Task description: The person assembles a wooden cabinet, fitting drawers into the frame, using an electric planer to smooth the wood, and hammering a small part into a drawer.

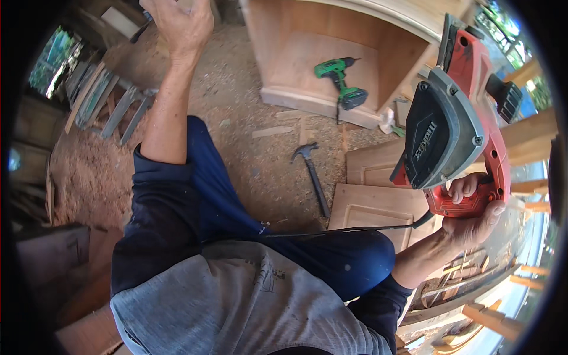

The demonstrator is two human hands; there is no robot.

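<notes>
Gripping a corded red-and-grey power tool at the right of the frame, the right hand has its fingers curled through the handle loop, so it's pretty well closed around it. Left hand's up at the upper left, but the top edge crops the fingers, so can't tell how open it is or if it's got anything. Tool's long axis runs roughly up and down the frame, handle end low, other end pointing at the upper right corner area. Black cord trails left over the lap. Hammer lies on the floor, mid-frame.
</notes>
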